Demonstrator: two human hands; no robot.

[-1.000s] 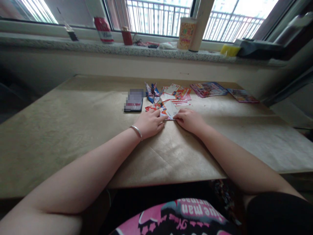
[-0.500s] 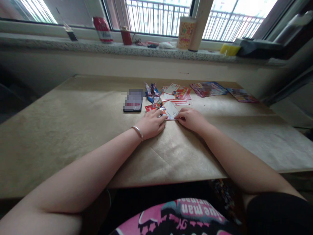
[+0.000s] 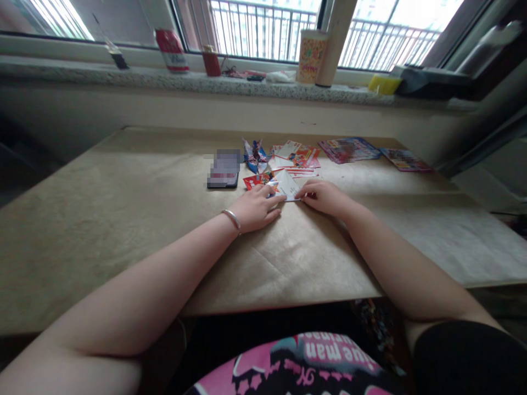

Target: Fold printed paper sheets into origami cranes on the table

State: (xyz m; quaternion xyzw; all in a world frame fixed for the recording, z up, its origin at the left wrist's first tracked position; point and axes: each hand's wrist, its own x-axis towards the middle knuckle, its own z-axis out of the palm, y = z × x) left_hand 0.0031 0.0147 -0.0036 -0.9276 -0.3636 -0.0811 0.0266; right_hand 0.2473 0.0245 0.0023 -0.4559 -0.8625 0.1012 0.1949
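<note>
A folded sheet of printed paper, white with a red patterned side, lies on the table between my hands. My left hand, with a silver bangle at the wrist, rests flat on its left part, fingers stretched out over the lower edge. At the right corner, the fingertips of my right hand pinch the paper's edge. Behind it lie loose red and white printed papers. A blue and patterned folded-paper piece stands just beyond my left hand.
A phone lies left of the papers. Printed sheets and another small stack are at the back right of the table. On the windowsill stand a red can, a paper cup and a yellow sponge-like block.
My left fingers have slid slightly right along the paper's lower edge. My right hand stays at the right corner, its fingers shifted a little. The other things lie as before.
</note>
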